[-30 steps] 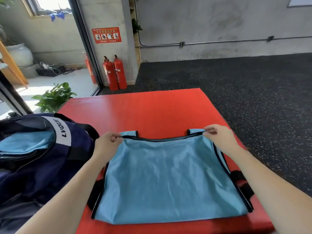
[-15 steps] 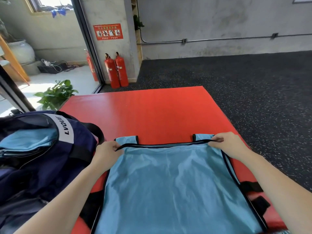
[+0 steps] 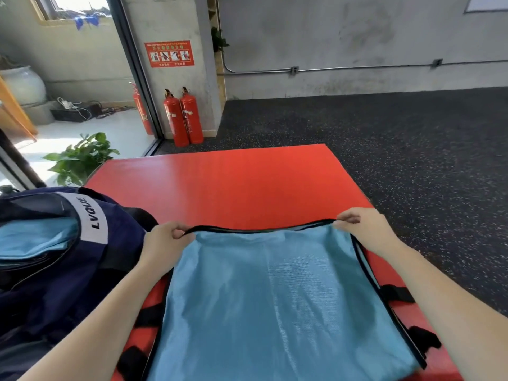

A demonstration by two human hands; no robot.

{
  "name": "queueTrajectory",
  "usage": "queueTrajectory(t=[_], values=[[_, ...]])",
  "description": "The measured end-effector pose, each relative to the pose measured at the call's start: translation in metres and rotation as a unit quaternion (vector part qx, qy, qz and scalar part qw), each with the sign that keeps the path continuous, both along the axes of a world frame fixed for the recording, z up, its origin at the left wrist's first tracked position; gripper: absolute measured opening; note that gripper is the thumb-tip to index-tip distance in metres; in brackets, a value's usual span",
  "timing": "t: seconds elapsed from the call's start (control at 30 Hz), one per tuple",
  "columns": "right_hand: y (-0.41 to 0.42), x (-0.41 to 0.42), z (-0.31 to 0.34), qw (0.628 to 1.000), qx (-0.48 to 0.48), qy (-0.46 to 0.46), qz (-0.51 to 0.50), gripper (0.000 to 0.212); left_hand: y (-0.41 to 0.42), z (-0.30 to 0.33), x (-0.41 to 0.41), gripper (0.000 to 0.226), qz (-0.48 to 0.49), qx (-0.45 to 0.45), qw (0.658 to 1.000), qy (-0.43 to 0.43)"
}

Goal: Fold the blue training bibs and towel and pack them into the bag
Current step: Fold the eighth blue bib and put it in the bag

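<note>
Fabric of the light-blue mesh training bib (image 3: 275,298) looks thin, limp, light; left hand (image 3: 162,243) and right hand (image 3: 368,229) each pinch its black-trimmed top corners, frame centre.

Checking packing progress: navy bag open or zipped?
Open. The navy fabric bag gapes at its top, with light blue cloth showing inside the opening.

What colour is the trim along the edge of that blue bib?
Black trim on the light blue bib, seen in the head view.
</note>
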State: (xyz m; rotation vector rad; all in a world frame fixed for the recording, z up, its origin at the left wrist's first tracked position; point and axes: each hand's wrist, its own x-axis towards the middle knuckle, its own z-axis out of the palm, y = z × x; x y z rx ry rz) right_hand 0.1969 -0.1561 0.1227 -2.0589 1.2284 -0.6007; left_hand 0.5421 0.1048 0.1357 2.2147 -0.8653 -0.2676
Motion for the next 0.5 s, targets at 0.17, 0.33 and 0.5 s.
queueTrajectory(t=[0.17,0.33,0.5], values=[[-0.004,0.004,-0.014,0.999,-0.009,0.052,-0.007,0.004,-0.003,-0.020,0.003,0.004,0.009,0.015,1.000,-0.010],[-0.002,0.002,-0.017,0.998,-0.025,0.061,-0.016,0.003,0.000,-0.028,0.010,0.008,0.019,0.026,0.999,-0.035],[0.000,0.004,-0.020,0.997,-0.028,0.067,-0.031,0.004,-0.002,-0.028,0.006,0.014,0.045,0.016,0.997,-0.064]])
